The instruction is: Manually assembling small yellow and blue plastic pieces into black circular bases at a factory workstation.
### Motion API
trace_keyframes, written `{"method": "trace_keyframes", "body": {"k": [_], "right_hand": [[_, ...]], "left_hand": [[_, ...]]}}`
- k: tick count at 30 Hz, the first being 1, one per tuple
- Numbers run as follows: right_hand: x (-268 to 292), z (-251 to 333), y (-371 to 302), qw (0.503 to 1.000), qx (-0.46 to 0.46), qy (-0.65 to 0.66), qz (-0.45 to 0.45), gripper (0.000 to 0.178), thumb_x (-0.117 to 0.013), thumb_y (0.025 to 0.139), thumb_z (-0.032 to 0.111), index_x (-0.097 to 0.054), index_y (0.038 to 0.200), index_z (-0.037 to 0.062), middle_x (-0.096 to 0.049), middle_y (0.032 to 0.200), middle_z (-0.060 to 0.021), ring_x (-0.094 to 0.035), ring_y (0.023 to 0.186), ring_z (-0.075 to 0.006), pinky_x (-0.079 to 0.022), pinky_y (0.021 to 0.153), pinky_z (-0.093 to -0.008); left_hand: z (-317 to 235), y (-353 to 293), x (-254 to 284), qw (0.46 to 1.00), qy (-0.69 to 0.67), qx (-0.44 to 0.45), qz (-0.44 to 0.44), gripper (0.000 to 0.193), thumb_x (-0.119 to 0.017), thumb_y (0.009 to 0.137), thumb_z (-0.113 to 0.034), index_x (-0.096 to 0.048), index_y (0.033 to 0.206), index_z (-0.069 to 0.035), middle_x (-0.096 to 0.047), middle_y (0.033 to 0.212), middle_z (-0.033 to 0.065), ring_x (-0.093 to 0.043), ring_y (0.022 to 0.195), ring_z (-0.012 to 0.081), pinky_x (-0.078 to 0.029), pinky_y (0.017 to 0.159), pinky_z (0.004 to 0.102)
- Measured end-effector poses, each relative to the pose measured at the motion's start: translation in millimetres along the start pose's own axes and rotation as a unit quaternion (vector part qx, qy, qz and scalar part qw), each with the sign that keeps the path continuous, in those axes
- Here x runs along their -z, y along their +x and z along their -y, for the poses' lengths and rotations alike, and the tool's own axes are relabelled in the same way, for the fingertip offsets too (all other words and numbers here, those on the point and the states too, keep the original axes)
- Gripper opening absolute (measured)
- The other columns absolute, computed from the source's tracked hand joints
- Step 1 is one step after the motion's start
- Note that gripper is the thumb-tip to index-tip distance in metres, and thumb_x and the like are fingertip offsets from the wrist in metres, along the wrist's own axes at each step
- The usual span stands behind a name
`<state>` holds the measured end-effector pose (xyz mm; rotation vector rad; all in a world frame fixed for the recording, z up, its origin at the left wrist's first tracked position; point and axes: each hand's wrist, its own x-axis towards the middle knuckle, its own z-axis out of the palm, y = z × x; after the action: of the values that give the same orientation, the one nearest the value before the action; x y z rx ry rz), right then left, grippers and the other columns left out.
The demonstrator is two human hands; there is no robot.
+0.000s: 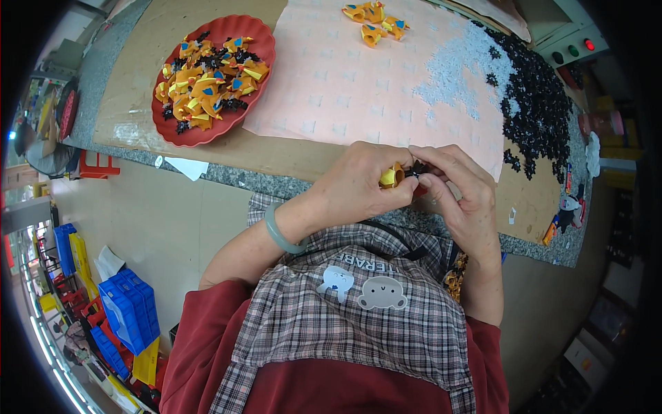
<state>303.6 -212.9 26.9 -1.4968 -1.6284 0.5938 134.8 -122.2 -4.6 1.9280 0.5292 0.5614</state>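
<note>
Close together at the table's near edge, my two hands meet over small parts. My left hand (pixel 362 181) is closed on a small orange-and-yellow plastic piece (pixel 392 176), its hollow end showing. Between the fingertips of both hands is a black spiky piece (pixel 416 170), pressed up beside the orange one; whether they are joined is hidden by the fingers. My right hand (pixel 466 193) pinches at the black piece with thumb and fingers. A bit of red shows under the fingertips, too small to name.
Left of my hands, a red scalloped plate (pixel 163 127) holds many orange pieces with black ones attached. Several loose orange pieces (pixel 373 34) lie on a pink sheet (pixel 331 90). White star-shaped pieces (pixel 462 69) and a black pile (pixel 534 103) spread at right. Blue crates (pixel 131 310) stand at lower left.
</note>
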Motion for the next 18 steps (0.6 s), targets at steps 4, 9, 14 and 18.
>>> {"method": "trace_keyframes", "body": {"k": [4, 9, 14, 18], "right_hand": [[7, -12, -7, 0.993, -0.068, 0.100, -0.003, 0.028, -0.060, 0.086, -0.007, -0.063, 0.113, 0.0004, -0.063, 0.087, -0.0073, -0.061, 0.075, -0.0109, -0.049, 0.067, -0.0237], [15, -19, -18, 0.934, -0.199, 0.292, -0.046, 0.025, -0.057, 0.090, -0.003, -0.060, 0.114, -0.0025, -0.063, 0.087, -0.0058, -0.058, 0.073, -0.0091, -0.046, 0.067, -0.0230], [21, -37, -32, 0.931, -0.209, 0.299, -0.025, 0.019, -0.055, 0.094, 0.003, -0.059, 0.112, -0.0031, -0.062, 0.089, -0.0055, -0.057, 0.073, -0.0085, -0.045, 0.066, -0.0226], [18, -39, -38, 0.924, -0.213, 0.316, -0.032, 0.019, -0.056, 0.095, 0.006, -0.059, 0.113, -0.0012, -0.061, 0.093, -0.0058, -0.057, 0.073, -0.0091, -0.045, 0.066, -0.0217]], "left_hand": [[10, 0, 0, 0.987, -0.151, 0.042, 0.041, 0.024, -0.065, 0.085, -0.013, -0.059, 0.106, -0.002, -0.061, 0.088, 0.0088, -0.054, 0.073, 0.0164, -0.044, 0.065, 0.0270], [15, -1, 8, 0.796, -0.584, 0.150, 0.061, 0.035, -0.055, 0.094, -0.016, -0.050, 0.127, -0.008, -0.059, 0.110, 0.0120, -0.059, 0.091, 0.0215, -0.047, 0.076, 0.0274], [14, -1, 7, 0.766, -0.623, 0.155, 0.037, 0.034, -0.049, 0.100, -0.021, -0.048, 0.132, -0.008, -0.058, 0.121, 0.0182, -0.060, 0.097, 0.0215, -0.050, 0.077, 0.0294], [18, -2, 4, 0.774, -0.613, 0.158, 0.025, 0.033, -0.050, 0.101, -0.023, -0.049, 0.130, -0.007, -0.058, 0.125, 0.0212, -0.062, 0.096, 0.0192, -0.053, 0.079, 0.0291]]}}
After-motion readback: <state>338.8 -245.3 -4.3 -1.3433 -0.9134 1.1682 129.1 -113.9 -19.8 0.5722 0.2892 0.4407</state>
